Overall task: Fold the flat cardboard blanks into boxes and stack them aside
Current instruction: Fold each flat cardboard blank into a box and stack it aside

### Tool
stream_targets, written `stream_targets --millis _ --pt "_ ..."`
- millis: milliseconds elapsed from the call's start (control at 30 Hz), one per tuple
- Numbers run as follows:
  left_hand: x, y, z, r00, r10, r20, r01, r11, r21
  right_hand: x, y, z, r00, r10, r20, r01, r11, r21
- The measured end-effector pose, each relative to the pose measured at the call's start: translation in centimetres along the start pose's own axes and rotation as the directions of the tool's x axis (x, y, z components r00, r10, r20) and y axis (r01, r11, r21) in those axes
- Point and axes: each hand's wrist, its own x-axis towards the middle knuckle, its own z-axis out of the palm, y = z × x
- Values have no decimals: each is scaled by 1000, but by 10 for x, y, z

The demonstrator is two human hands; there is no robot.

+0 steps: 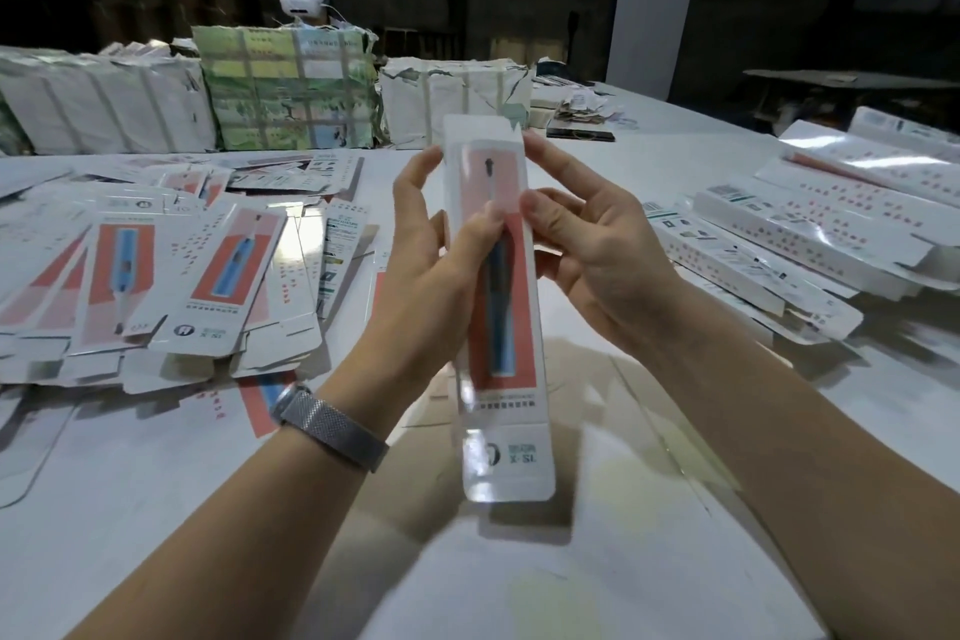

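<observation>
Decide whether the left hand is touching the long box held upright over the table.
Touching. The head view shows the left hand with its thumb pressed on the printed front of the box, with no gap between them.

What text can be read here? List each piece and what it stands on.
"X-SL", seen upside down: near end of the box held in the left hand and right hand.
"X-SL", upside down: end of a flat blank on the left pile.
Small lines under the box's red panel: blurred.
Red and dark print on the folded boxes at right: too small.
Print on the wrapped bundles behind: unreadable.
</observation>
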Motion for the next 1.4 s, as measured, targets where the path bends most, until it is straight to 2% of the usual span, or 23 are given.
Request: stream_targets --millis 100,267,467,600,800,933,1100,1167,1300,1400 --pt "0 1 2 998 53 26 -52 998 -42 0 -2 1 1000 10 -17 -11 1000 -14" --pt "1 1 3 999 27 18 -25 992 -121 2 -1 -2 1000 18 4 -18 996 -83" --pt "1 0 -2 999 -9 42 17 979 -205 5 5 -7 996 37 86 -37 999 -5" --pt "-2 2 -1 996 -40 77 55 978 -202 6 5 -10 992 70 103 -70 998 -4" --pt "-4 4 2 985 -106 136 134 967 -216 8 6 -10 1000 -18 21 18 1000 6" --pt "-4 3 7 975 -112 190 151 966 -209 9 7 -11 995 -88 -52 92 993 79" --pt "-2 -6 8 983 -90 157 123 970 -210 9 4 -9 997 -52 -55 58 993 104" --pt "-1 -9 7 983 -71 169 100 980 -170 8 3 -10 999 -29 -41 32 996 78" --pt "-2 -14 6 958 -39 285 38 999 10 9 -3 -12 998 53 -45 -52 999 16" --pt "-2 -14 5 947 -60 315 52 998 33 9 -5 -16 993 119 -15 -120 992 -39"
